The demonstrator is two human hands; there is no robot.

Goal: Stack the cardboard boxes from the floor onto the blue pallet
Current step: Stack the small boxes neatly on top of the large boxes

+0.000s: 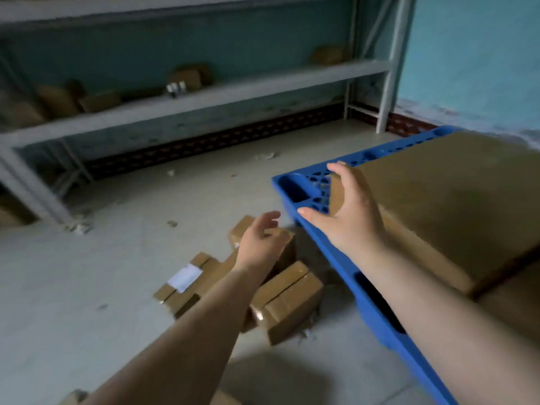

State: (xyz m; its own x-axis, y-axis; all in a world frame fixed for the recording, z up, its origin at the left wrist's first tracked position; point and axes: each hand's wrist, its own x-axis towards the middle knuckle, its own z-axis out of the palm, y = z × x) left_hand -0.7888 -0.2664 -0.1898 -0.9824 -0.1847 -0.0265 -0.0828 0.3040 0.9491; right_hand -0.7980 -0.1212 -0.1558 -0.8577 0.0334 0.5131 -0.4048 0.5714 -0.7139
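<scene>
Right hand [347, 211], fingers spread, steadied the big cardboard box [455, 197] on the blue pallet [295, 185]; left hand [260, 244], open-fingered, hovered over floor boxes [280, 299] at 7 o'clock, probably next.

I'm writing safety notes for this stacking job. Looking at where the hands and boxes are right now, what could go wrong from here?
1. The big box on the blue pallet leaves only a bare strip of pallet at the corner, so a box added there may overhang and slide off.
2. The small boxes lie jumbled on the floor against the pallet edge; the person could trip.
3. The left hand reaches for one alone, the right hand open elsewhere: possible fumble.
</scene>
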